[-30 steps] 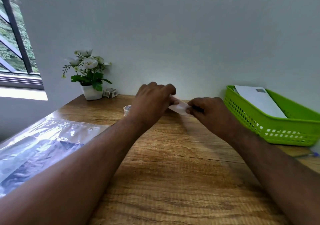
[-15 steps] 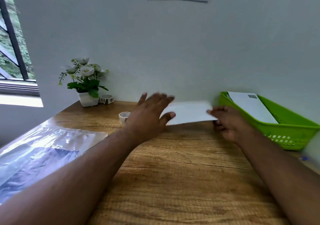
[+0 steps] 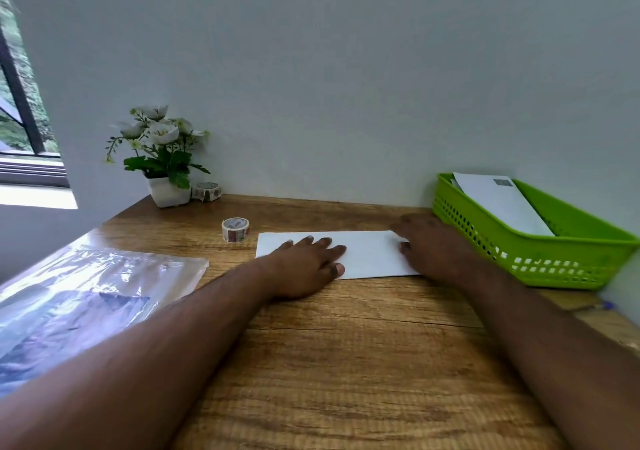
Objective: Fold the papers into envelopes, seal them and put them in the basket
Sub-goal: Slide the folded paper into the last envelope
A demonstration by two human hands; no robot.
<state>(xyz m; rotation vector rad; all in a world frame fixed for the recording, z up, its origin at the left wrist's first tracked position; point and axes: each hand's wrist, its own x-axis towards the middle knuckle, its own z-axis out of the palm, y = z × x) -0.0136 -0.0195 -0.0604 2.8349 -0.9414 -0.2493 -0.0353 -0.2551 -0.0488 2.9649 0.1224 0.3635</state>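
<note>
Paper: folded white sheet point(image 3: 367, 253) now lies flat on the desk point(image 3: 346, 345), just left of the green basket point(image 3: 540, 262); half a second ago it was held aloft.
Left hand point(image 3: 304, 266): fingers straight, pressing the sheet's left part.
Right hand point(image 3: 433, 245): resting on its right end; finger curl cannot be told.
Basket contents: one sealed envelope point(image 3: 502, 203).
Tape roll point(image 3: 235, 229): near, untouched.
Judgement: creasing under way; sealing pending.
</note>
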